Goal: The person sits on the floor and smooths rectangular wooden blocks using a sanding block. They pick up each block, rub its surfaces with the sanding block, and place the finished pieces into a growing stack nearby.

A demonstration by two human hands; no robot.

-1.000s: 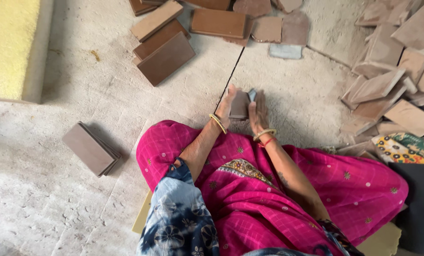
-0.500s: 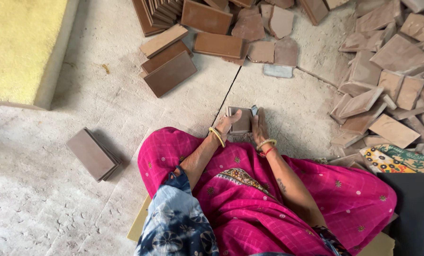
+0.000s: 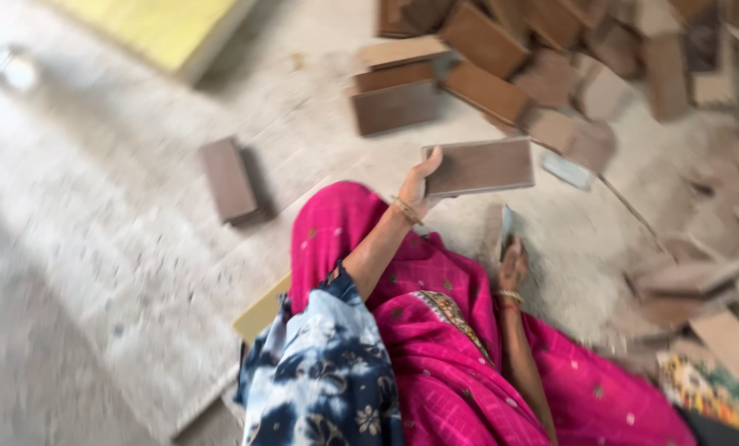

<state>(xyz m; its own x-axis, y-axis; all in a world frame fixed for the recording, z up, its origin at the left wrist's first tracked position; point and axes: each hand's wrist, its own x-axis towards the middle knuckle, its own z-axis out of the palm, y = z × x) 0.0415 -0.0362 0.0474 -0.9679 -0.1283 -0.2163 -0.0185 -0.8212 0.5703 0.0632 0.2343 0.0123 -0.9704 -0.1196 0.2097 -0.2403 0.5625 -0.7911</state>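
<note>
Left hand (image 3: 416, 183) raised, lifting brown tile (image 3: 478, 167) | right hand (image 3: 514, 263) gripping scraper (image 3: 506, 229)

**Floor and what lay on it**

From my remote seat I saw a rough, pale grey concrete floor (image 3: 97, 272), dusty and speckled. A single flat brown rectangular tile (image 3: 229, 178) lay alone on it, well apart from the rest. Further up, a loose heap of brown rectangular tiles (image 3: 501, 66) spread across the floor, some overlapping, some tilted. More broken pale-brown tile pieces (image 3: 700, 289) lay scattered at the right. A yellow flat slab (image 3: 167, 29) rested on the floor at the top left. A small light grey flat fragment (image 3: 567, 170) lay just beside the heap. Motion blur hid finer detail.
</note>
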